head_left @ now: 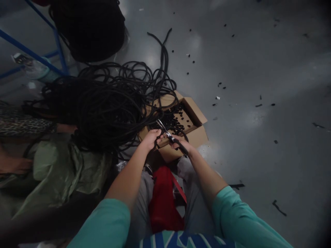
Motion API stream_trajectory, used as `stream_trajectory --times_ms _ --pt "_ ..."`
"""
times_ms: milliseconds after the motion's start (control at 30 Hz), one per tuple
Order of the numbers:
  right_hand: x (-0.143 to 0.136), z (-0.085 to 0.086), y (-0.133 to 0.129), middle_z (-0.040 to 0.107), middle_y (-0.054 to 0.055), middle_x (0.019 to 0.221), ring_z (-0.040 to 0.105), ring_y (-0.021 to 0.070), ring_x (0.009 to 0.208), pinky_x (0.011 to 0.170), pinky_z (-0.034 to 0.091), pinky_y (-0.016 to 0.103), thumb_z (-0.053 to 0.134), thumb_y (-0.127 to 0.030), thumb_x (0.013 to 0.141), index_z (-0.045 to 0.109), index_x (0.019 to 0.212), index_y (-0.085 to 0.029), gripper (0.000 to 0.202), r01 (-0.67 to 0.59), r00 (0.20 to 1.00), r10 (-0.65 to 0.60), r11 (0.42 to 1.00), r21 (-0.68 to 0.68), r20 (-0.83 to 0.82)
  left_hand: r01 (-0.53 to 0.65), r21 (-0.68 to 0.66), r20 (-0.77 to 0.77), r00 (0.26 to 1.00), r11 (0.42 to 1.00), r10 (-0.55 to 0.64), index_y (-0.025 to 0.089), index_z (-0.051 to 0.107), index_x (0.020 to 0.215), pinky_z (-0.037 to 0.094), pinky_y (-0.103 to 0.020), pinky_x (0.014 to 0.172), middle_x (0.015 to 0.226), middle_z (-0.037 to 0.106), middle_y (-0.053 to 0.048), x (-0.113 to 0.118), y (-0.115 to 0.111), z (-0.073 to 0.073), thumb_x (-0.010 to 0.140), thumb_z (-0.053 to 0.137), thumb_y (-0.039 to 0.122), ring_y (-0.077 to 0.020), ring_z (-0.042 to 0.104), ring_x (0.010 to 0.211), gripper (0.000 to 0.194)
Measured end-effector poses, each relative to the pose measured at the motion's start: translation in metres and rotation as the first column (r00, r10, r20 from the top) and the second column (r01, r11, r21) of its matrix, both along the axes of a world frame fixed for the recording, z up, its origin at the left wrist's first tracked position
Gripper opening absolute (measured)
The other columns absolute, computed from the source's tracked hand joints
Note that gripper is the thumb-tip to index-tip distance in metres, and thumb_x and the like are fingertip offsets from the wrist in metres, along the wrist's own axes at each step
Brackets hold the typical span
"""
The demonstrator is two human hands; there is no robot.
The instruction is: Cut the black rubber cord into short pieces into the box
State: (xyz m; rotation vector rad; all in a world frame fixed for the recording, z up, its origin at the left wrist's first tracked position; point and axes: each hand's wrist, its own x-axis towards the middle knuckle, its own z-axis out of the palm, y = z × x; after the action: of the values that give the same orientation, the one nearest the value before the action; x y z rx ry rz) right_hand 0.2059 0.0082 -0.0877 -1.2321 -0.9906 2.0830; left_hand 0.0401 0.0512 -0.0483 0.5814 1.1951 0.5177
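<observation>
My right hand point(180, 141) is closed around the black handles of a pair of scissors point(169, 135). The bright blades are parted and point up and to the left, close by the fingertips of my left hand point(153, 138). My left hand is pinched on a dark strand that looks like black cord; the fingers hide most of it. Both hands are over the near edge of an open cardboard box point(195, 137). Many short black cut pieces point(178, 120) lie inside the box. A big tangled heap of black cord point(108, 106) spills over the box's left side.
Small black scraps point(224, 88) are scattered over the grey floor point(258, 69). A large black bundle point(88, 27) stands at the back, beside a blue metal frame point(58, 48). Another person's arm point(15, 163) and green sheeting point(62, 168) are at left. Something red point(165, 203) is between my legs.
</observation>
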Motion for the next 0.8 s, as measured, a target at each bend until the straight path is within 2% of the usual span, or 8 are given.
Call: stream_trajectory --times_ms 100,333,633,800 --pt "0.000 0.001 -0.001 0.047 -0.005 0.059 0.039 0.0084 0.053 0.046 0.028 0.020 0.057 -0.018 0.049 0.059 0.102 -0.017 0.053 0.032 0.998 -0.032 0.999 -0.012 -0.048 -0.041 -0.087 0.058 0.997 0.995 0.046 0.012 0.048 0.061 0.021 -0.015 0.033 0.047 0.046 0.003 0.000 0.001 0.001 0.069 0.065 0.036 -0.0009 0.032 0.031 0.031" --pt "0.002 0.001 0.000 0.046 -0.007 0.051 0.037 0.0060 0.042 0.041 0.026 0.019 0.058 -0.017 0.049 0.062 0.100 -0.015 0.051 0.006 0.998 -0.006 1.000 0.001 0.057 -0.039 -0.189 0.153 0.986 0.981 0.069 0.009 0.052 0.066 0.018 -0.015 0.031 0.045 0.043 0.004 -0.007 0.004 0.000 0.072 0.063 0.033 0.0003 0.026 0.029 0.027" --pt "0.008 0.001 0.001 0.045 -0.008 0.044 0.039 0.0071 0.038 0.039 0.027 0.019 0.057 -0.018 0.049 0.061 0.102 -0.014 0.053 0.024 0.992 -0.017 0.998 -0.057 0.129 0.011 -0.066 0.067 0.998 0.998 -0.007 0.010 0.053 0.066 0.020 -0.017 0.032 0.048 0.046 0.003 -0.010 0.005 -0.003 0.067 0.066 0.037 -0.0013 0.031 0.031 0.030" --pt "0.014 -0.004 0.003 0.051 -0.006 0.055 0.044 0.0089 0.050 0.046 0.032 0.020 0.056 -0.016 0.047 0.060 0.104 -0.016 0.057 0.031 0.991 -0.027 0.999 -0.023 0.133 -0.041 -0.014 0.059 0.997 0.999 0.041 0.011 0.055 0.070 0.029 -0.018 0.037 0.056 0.052 0.000 -0.011 0.006 -0.003 0.069 0.063 0.025 -0.0040 0.041 0.038 0.017"
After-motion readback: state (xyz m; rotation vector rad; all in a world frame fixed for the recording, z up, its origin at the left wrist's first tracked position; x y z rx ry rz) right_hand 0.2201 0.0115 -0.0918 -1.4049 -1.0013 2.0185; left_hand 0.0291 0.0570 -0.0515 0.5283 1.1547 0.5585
